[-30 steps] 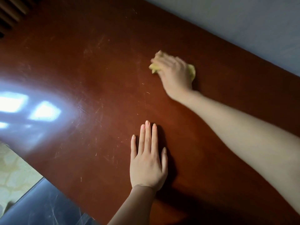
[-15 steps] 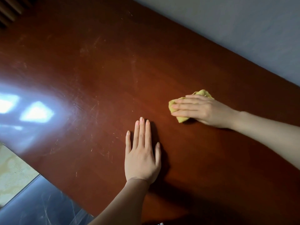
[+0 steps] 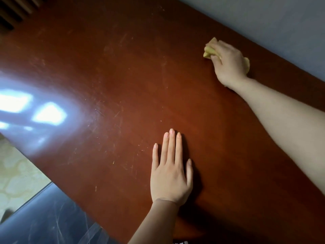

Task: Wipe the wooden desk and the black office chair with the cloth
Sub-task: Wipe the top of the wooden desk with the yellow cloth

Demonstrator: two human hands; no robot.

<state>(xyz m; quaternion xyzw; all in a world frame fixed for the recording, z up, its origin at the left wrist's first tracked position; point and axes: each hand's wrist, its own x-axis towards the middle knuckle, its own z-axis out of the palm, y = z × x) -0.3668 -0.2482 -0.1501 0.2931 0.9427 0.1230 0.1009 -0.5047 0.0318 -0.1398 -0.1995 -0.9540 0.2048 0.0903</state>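
The right hand grips the bunched yellow cloth against the wooden counter near its far edge, at about two o'clock from the left hand, which rests flat with straight fingers. The counter's unwiped length likely runs toward ten o'clock, with nothing in the way; the chair is not in view.

Two bare forearms reach into view, with no sleeves, watch, bracelets or rings on them. The left hand has long, slim fingers with short, unpainted nails that catch a faint shine. The right hand shows only its back and knuckles; its nails are hidden. Both wrists are bare, and the right forearm is bare right to the picture's edge.
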